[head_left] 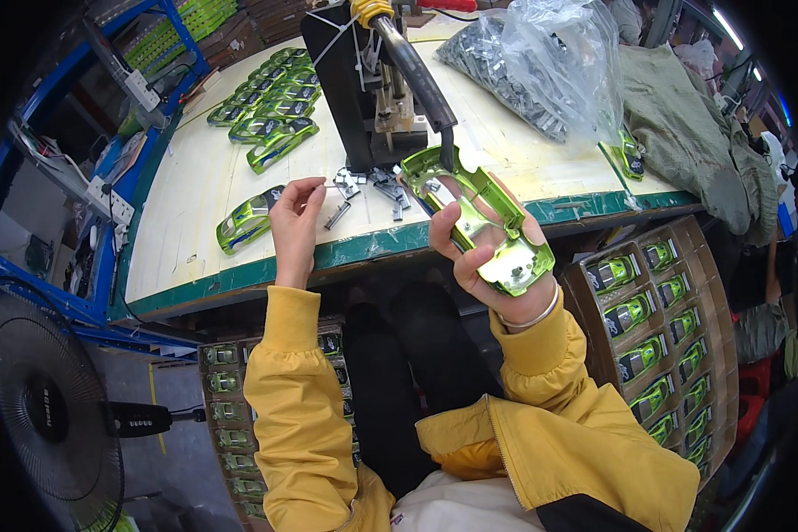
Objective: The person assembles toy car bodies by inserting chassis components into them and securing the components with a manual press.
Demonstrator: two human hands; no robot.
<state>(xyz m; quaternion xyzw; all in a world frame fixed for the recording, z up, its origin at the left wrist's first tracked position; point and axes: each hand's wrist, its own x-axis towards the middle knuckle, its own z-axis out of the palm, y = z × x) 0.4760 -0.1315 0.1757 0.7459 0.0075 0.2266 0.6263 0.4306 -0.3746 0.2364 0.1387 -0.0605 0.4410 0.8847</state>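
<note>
My right hand [498, 266] grips a shiny green toy car body shell [514, 266], its hollow inside facing up and tilted. The far end of the shell sits just under the dark nozzle [447, 146] of a bench machine; whether they touch I cannot tell. My left hand [298, 222] is at the table's front edge, thumb and fingertips pinched together; what they hold, if anything, is too small to make out. Just right of those fingertips lie several small grey parts [386, 188]. Left of the hand, a green and black car shell [246, 220] rests on the table.
More green car shells [279, 97] stand in rows at the back left. A clear plastic bag [541, 71] of grey parts is at the back right. Compartment boxes of car shells flank my legs, one at right [579, 288], one at left [206, 399]. A fan [44, 408] stands far left.
</note>
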